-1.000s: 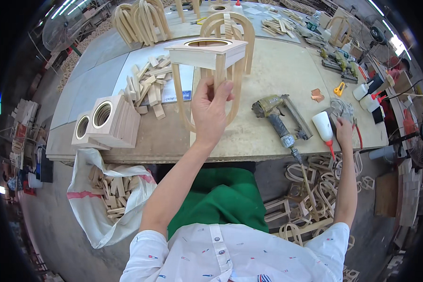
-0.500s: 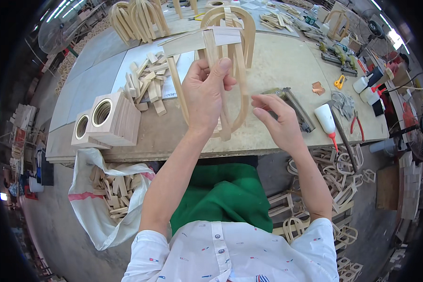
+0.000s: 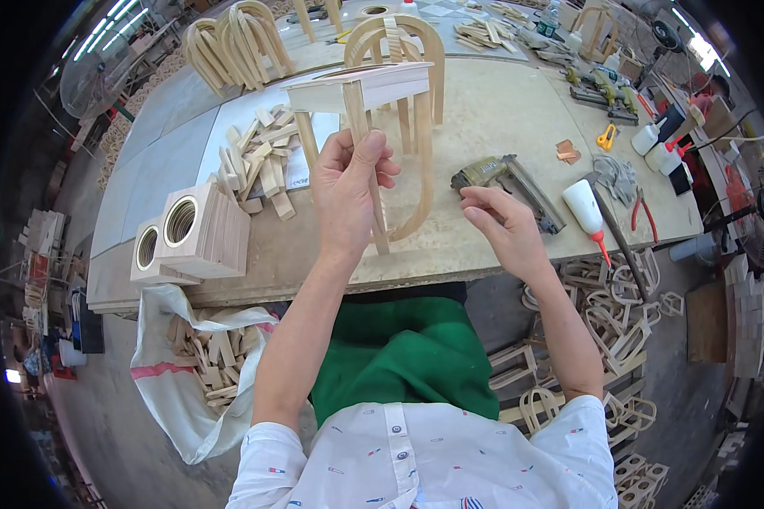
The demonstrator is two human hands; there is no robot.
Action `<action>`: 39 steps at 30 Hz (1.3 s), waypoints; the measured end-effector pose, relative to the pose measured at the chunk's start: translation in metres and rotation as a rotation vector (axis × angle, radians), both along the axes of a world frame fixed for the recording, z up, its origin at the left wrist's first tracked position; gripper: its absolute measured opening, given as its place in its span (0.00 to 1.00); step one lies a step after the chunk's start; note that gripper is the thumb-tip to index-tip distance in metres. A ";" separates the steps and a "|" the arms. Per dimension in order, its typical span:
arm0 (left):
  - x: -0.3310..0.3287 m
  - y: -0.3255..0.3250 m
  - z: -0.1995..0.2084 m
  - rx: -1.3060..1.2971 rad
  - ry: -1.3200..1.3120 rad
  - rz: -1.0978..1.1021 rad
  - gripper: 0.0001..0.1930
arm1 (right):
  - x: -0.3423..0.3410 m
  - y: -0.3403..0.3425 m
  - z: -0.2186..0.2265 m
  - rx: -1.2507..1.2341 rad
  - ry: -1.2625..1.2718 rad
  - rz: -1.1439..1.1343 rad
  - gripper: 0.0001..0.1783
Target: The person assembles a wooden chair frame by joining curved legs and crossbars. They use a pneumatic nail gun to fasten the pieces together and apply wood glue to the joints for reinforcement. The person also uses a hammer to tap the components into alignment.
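My left hand (image 3: 344, 199) is closed around an upright strip of a pale wooden frame (image 3: 392, 86). The frame has a flat board across its top and a rounded, bent-wood loop below. It is held upright over the near part of the table, and my fingers and forearm hide some of it. To its right, my right hand (image 3: 511, 233) hovers with fingers bent and apart, holding nothing. Just beyond those fingers, a nail gun (image 3: 530, 193) lies on the tabletop; the fingertips appear close to its near end, though contact cannot be made out.
Wooden blocks with round holes (image 3: 216, 237) stand at the table's left, beside loose wood offcuts (image 3: 267, 161). Bent-wood arches (image 3: 259, 47) stand farther back. At right lie a white glue bottle (image 3: 581, 208), a hammer (image 3: 624, 246) and red pliers (image 3: 643, 210). A sack (image 3: 165, 407) of scraps sits below.
The wooden frame has shifted slightly left and down in my left hand, and tilted a little. My right hand stays near the nail gun, which now shows more fully.
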State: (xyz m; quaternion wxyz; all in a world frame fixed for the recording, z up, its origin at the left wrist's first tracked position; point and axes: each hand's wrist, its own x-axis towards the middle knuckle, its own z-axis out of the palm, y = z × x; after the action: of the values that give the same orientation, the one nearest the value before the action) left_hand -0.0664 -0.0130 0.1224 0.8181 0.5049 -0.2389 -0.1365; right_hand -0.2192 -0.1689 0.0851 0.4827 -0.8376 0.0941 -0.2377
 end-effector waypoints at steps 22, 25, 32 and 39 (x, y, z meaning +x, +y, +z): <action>0.001 0.045 0.019 0.621 -1.270 0.501 0.39 | 0.050 0.085 -0.049 -0.003 -0.264 -0.156 0.15; 0.035 0.020 0.048 0.704 -1.518 0.315 0.37 | 0.050 0.077 -0.046 -0.042 -0.251 -0.173 0.14; 0.061 -0.003 0.043 0.612 -1.500 0.201 0.32 | 0.055 0.070 -0.046 -0.012 -0.266 -0.131 0.14; 0.067 -0.013 0.035 0.500 -1.586 0.247 0.29 | 0.051 0.063 -0.048 0.057 -0.260 -0.081 0.16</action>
State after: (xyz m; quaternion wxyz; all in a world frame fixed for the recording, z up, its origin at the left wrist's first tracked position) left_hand 0.0010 -0.0259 0.1569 0.2808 0.6403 -0.6487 0.3006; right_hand -0.1679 -0.1059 0.0372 0.5043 -0.7814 0.0712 -0.3605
